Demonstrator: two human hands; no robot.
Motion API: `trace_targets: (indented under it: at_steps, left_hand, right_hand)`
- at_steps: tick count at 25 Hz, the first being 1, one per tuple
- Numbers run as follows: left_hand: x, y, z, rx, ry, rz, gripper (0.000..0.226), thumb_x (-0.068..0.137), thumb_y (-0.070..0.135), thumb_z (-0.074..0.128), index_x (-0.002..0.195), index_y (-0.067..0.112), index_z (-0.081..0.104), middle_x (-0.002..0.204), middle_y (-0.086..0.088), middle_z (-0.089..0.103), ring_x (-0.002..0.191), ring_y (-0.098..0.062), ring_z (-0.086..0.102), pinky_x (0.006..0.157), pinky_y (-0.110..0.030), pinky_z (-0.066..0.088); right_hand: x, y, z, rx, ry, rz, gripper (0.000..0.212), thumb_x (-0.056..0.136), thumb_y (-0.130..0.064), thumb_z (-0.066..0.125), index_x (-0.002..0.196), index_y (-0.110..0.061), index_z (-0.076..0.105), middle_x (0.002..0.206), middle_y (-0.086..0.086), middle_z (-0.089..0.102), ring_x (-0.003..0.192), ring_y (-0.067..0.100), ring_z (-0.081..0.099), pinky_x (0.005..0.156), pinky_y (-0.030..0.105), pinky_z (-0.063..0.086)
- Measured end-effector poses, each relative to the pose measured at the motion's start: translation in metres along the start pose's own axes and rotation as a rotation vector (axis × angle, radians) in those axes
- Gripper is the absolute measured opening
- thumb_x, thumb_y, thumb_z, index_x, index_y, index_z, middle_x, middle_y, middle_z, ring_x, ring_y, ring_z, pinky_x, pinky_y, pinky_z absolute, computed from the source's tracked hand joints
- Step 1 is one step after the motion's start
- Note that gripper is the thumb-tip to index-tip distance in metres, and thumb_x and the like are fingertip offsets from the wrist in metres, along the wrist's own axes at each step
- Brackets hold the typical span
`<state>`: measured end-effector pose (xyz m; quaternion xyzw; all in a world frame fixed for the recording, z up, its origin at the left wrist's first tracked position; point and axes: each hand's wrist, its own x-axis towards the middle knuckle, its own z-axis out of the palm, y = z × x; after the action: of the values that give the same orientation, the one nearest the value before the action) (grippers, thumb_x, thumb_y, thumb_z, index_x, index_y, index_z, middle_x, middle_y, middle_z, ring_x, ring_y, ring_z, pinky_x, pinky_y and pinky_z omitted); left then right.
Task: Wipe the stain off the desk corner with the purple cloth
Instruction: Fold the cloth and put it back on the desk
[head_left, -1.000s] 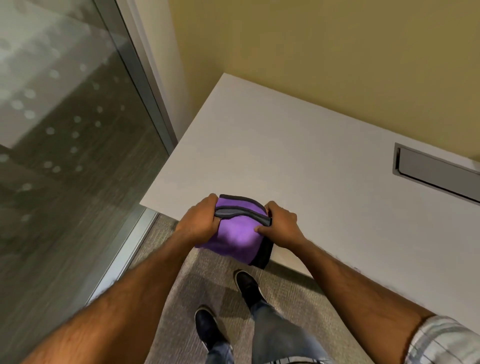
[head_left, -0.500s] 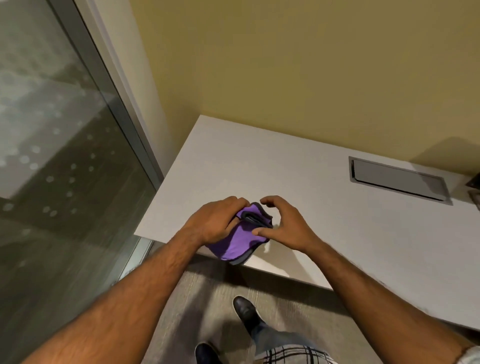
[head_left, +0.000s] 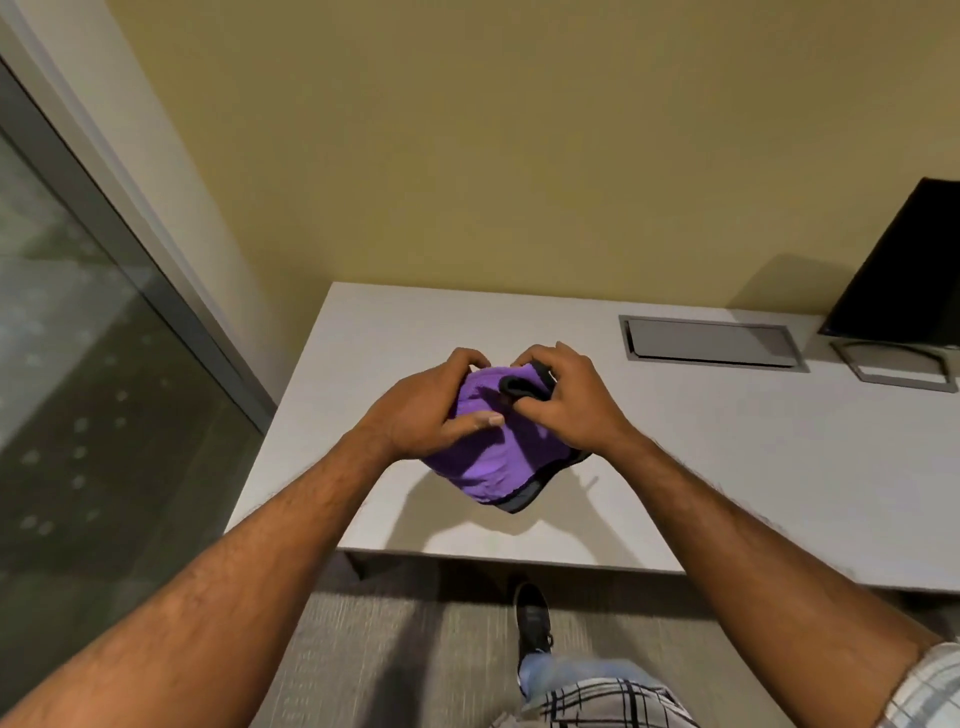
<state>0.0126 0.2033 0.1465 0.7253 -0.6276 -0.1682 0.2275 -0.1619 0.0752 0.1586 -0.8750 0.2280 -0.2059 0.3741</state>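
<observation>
A purple cloth (head_left: 488, 457) with a dark grey hem is bunched between both my hands, held a little above the white desk (head_left: 727, 457) near its left end. My left hand (head_left: 431, 410) grips the cloth's left side with the thumb across the purple fabric. My right hand (head_left: 566, 400) pinches the dark hem at the top right. The cloth's lower corner hangs down and casts a shadow on the desk. The desk's near left corner (head_left: 244, 525) shows below my left forearm. I cannot make out a stain on the surface.
A grey cable hatch (head_left: 711, 343) is set into the desk at the back right. A black monitor (head_left: 904, 270) on a grey stand sits at the far right. A yellow wall runs behind, a glass partition (head_left: 78, 389) stands left, and my shoe (head_left: 532, 618) is on the carpet.
Both hands have carried the cloth from the desk's front edge further in over the desk, bunching it more. The view has tilted up, so the monitor has come into sight.
</observation>
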Motion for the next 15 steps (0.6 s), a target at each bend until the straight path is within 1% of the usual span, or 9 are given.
trace_targets:
  at_steps: [1, 2, 4, 5, 6, 8, 11, 13, 15]
  left_hand:
    - [0.007, -0.006, 0.000, -0.007, -0.044, -0.044, 0.061, 0.076, 0.070, 0.060, 0.119, 0.027, 0.048, 0.099, 0.009, 0.065, 0.081, -0.015, 0.062, 0.069, -0.034, 0.050]
    - [0.015, -0.014, 0.001, -0.029, -0.077, -0.096, 0.055, 0.072, 0.068, 0.066, 0.106, 0.026, 0.056, 0.090, 0.010, 0.066, 0.075, -0.012, 0.060, 0.066, -0.033, 0.050]
    - [0.038, -0.026, 0.004, -0.139, -0.068, -0.186, 0.038, 0.068, 0.052, 0.076, 0.080, 0.020, 0.060, 0.070, 0.008, 0.062, 0.059, -0.008, 0.052, 0.057, -0.031, 0.042]
    - [0.052, -0.029, 0.005, -0.219, -0.046, -0.215, 0.033, 0.066, 0.043, 0.077, 0.074, 0.016, 0.060, 0.065, 0.006, 0.059, 0.055, -0.006, 0.048, 0.056, -0.029, 0.039]
    - [0.067, -0.031, 0.008, -0.299, -0.022, -0.235, 0.028, 0.065, 0.036, 0.077, 0.073, 0.014, 0.061, 0.065, 0.004, 0.059, 0.054, -0.006, 0.047, 0.056, -0.027, 0.039]
    - [0.100, -0.031, 0.017, -0.445, 0.046, -0.249, 0.022, 0.066, 0.027, 0.078, 0.076, 0.012, 0.064, 0.070, -0.002, 0.063, 0.061, -0.009, 0.053, 0.059, -0.027, 0.043]
    - [0.149, -0.029, 0.041, -0.673, 0.187, -0.294, 0.018, 0.075, 0.013, 0.079, 0.088, 0.012, 0.066, 0.085, -0.003, 0.069, 0.076, -0.014, 0.063, 0.066, -0.026, 0.051]
    - [0.184, -0.029, 0.061, -0.706, 0.247, -0.314, 0.017, 0.080, 0.013, 0.075, 0.094, 0.015, 0.065, 0.094, 0.000, 0.069, 0.084, -0.015, 0.064, 0.069, -0.025, 0.053]
    - [0.214, -0.032, 0.079, -0.683, 0.261, -0.321, 0.016, 0.083, 0.018, 0.070, 0.097, 0.018, 0.062, 0.096, 0.007, 0.068, 0.086, -0.014, 0.063, 0.070, -0.025, 0.053]
  right_hand:
    - [0.003, 0.006, -0.010, 0.031, 0.017, 0.013, 0.015, 0.078, -0.015, 0.074, 0.088, -0.017, 0.064, 0.076, -0.013, 0.061, 0.075, 0.008, 0.056, 0.076, 0.031, 0.045]
    - [0.007, 0.015, -0.020, 0.073, 0.032, 0.032, 0.016, 0.078, -0.013, 0.074, 0.088, -0.018, 0.063, 0.076, -0.008, 0.063, 0.072, 0.009, 0.058, 0.070, 0.028, 0.047]
    - [0.016, 0.038, -0.039, 0.120, 0.076, 0.062, 0.018, 0.078, -0.012, 0.075, 0.087, -0.020, 0.062, 0.077, -0.004, 0.065, 0.069, 0.007, 0.058, 0.065, 0.020, 0.047]
    - [0.021, 0.051, -0.046, 0.126, 0.090, 0.078, 0.017, 0.079, -0.014, 0.076, 0.087, -0.020, 0.062, 0.078, -0.003, 0.065, 0.069, 0.006, 0.058, 0.065, 0.017, 0.047]
    - [0.027, 0.067, -0.055, 0.132, 0.102, 0.095, 0.017, 0.080, -0.016, 0.077, 0.087, -0.020, 0.061, 0.079, -0.004, 0.065, 0.070, 0.006, 0.057, 0.065, 0.016, 0.046]
    - [0.042, 0.102, -0.071, 0.137, 0.127, 0.135, 0.018, 0.081, -0.020, 0.078, 0.085, -0.020, 0.061, 0.079, -0.003, 0.064, 0.070, 0.008, 0.057, 0.065, 0.017, 0.047]
    - [0.064, 0.159, -0.088, 0.162, 0.181, 0.208, 0.020, 0.081, -0.027, 0.079, 0.087, -0.019, 0.062, 0.078, -0.005, 0.063, 0.070, 0.011, 0.058, 0.064, 0.016, 0.048]
    - [0.078, 0.192, -0.095, 0.184, 0.199, 0.280, 0.020, 0.084, -0.030, 0.076, 0.092, -0.018, 0.063, 0.082, -0.005, 0.065, 0.075, 0.012, 0.062, 0.065, 0.016, 0.052]
    - [0.091, 0.224, -0.098, 0.203, 0.219, 0.349, 0.023, 0.087, -0.031, 0.074, 0.096, -0.013, 0.063, 0.083, 0.002, 0.066, 0.076, 0.018, 0.065, 0.064, 0.023, 0.056]
